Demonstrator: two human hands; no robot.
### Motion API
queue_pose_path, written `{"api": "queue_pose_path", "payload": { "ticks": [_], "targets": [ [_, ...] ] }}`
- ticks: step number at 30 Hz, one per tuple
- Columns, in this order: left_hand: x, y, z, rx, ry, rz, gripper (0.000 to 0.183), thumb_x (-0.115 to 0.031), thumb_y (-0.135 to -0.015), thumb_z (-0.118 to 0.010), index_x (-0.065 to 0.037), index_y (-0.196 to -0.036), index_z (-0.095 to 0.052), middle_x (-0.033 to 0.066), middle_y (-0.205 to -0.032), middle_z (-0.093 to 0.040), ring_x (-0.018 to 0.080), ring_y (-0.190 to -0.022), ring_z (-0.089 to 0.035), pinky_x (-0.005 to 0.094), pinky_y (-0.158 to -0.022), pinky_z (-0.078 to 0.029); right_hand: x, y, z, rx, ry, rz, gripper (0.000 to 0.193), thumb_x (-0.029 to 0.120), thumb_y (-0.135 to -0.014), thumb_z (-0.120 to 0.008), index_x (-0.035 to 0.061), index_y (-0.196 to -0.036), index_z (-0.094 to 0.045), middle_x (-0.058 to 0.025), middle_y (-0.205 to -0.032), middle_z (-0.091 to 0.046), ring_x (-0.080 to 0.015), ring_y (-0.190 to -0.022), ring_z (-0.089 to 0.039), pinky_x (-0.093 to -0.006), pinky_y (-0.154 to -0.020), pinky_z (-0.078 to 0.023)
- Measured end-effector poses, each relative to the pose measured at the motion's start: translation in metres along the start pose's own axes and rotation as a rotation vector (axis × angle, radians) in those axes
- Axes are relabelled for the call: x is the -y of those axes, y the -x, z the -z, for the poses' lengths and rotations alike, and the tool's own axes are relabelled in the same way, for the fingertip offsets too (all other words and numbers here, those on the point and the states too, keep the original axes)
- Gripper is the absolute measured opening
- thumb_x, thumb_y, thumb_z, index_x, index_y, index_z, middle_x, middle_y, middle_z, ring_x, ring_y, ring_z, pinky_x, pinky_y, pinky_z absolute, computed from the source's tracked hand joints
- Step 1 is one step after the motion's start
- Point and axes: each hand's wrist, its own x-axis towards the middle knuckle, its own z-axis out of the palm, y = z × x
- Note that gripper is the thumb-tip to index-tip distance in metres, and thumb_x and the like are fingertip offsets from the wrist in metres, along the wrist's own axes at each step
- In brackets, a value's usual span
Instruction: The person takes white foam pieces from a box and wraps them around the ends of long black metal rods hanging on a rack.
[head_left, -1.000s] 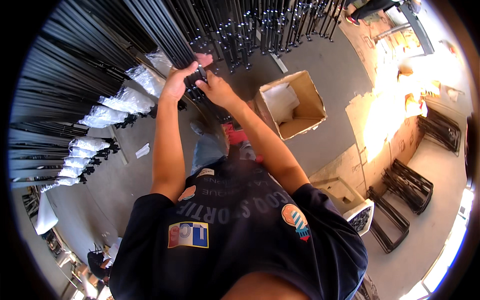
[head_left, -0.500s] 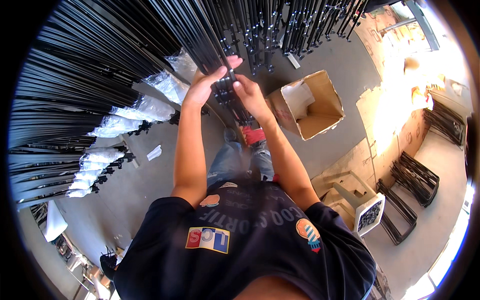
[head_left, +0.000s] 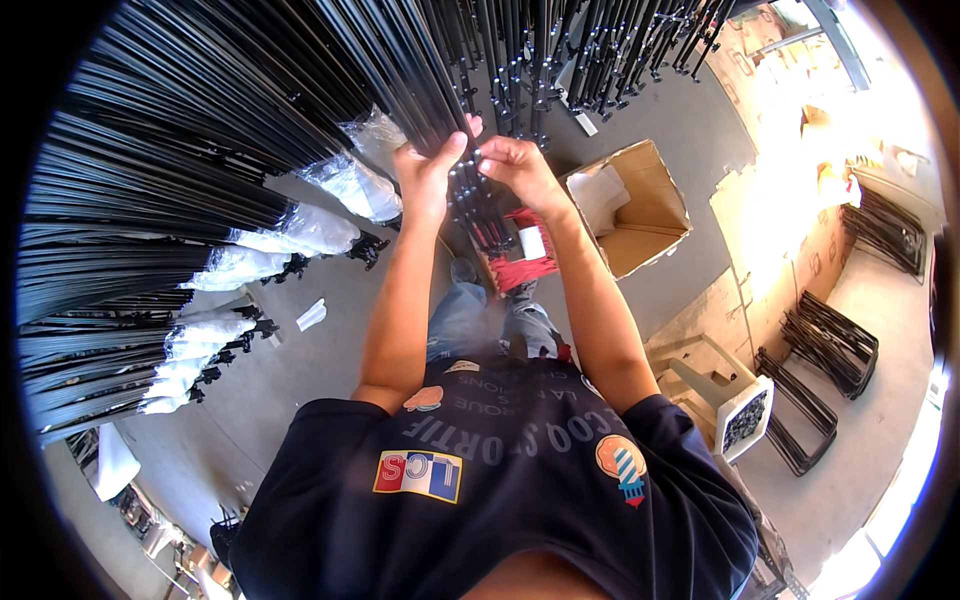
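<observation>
A bundle of long black metal tubes [head_left: 425, 115] slants down in front of me, its lower ends near my feet. My left hand [head_left: 428, 178] is closed round it, with the thumb across the front and fingertips showing at the far side. Just right of the bundle, my right hand [head_left: 524, 172] has its fingers curled in a pinch, close to the tubes. What that pinch holds, if anything, is too small to make out. Below the hands, a bunch of red strips [head_left: 525, 272] with a white wrap [head_left: 531, 243] lies by my feet.
Stacked black tubes with clear plastic wrap [head_left: 300, 228] fill the left side. More black tubes [head_left: 600, 60] stand at the far side. An open cardboard box [head_left: 655, 215] is right of my hands. A pale upturned stool [head_left: 740, 415] and black bent frames [head_left: 830, 345] lie farther right.
My right hand has shifted rightward from the front of the tubes to their side, its fingers curling. The left hand has moved slightly right, still round the bundle. More of the red strips shows.
</observation>
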Motion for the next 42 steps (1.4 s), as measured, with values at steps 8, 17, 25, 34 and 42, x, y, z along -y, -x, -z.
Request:
{"api": "queue_pose_path", "payload": {
  "ticks": [8,17,25,34,42],
  "targets": [
    [-0.004,0.000,-0.011,-0.044,0.046,0.042,0.026,-0.002,-0.075,-0.062,0.009,-0.098,-0.056,0.0181,-0.093,-0.062,0.0235,-0.086,-0.061,0.0316,-0.079,-0.048,0.009,0.006,0.013,0.124,-0.111,-0.021,0.021,0.000,-0.081,-0.051,-0.0020,-0.100,-0.057,-0.0025,-0.088,-0.060,-0.0081,-0.082,-0.053,-0.0238,-0.076,-0.042],
    [-0.009,0.001,-0.009,-0.044,0.021,0.007,0.023,0.000,-0.076,-0.060,0.009,-0.097,-0.056,0.0186,-0.094,-0.061,0.0252,-0.087,-0.061,0.0321,-0.081,-0.047,0.001,0.014,-0.005,-0.113,0.584,0.194,0.013,0.008,-0.076,-0.055,0.0043,-0.089,-0.054,-0.0199,-0.073,-0.056,-0.0367,-0.073,-0.055,-0.0391,-0.063,-0.043],
    [-0.009,-0.010,0.006,0.066,0.014,0.064,0.028,0.003,-0.077,-0.057,0.011,-0.104,-0.052,0.0190,-0.098,-0.060,0.0248,-0.091,-0.059,0.0320,-0.085,-0.045,-0.018,0.006,-0.010,-0.185,0.623,0.298,0.015,0.006,-0.074,-0.056,0.0021,-0.089,-0.056,-0.0174,-0.075,-0.057,-0.0345,-0.071,-0.057,-0.0361,-0.063,-0.045],
    [0.024,-0.007,0.012,-0.090,-0.116,-0.055,0.034,0.005,-0.075,-0.059,0.006,-0.108,-0.051,0.0152,-0.101,-0.059,0.0207,-0.092,-0.058,0.0290,-0.087,-0.042,-0.026,0.043,0.026,-0.090,0.345,0.051,0.020,0.004,-0.082,-0.049,0.0000,-0.101,-0.056,-0.0135,-0.092,-0.062,-0.0190,-0.087,-0.061,-0.0294,-0.077,-0.047],
    [0.106,0.058,-0.055,-0.448,-0.885,-0.430,0.043,-0.005,-0.081,-0.053,0.003,-0.122,-0.040,0.0176,-0.127,-0.040,0.0291,-0.121,-0.034,0.0379,-0.101,-0.025,-0.160,0.133,0.197,-0.565,0.012,-0.370,0.018,0.002,-0.081,-0.047,-0.0035,-0.094,-0.058,-0.0123,-0.079,-0.063,-0.0179,-0.074,-0.062,-0.0264,-0.068,-0.049]
  ]
}}
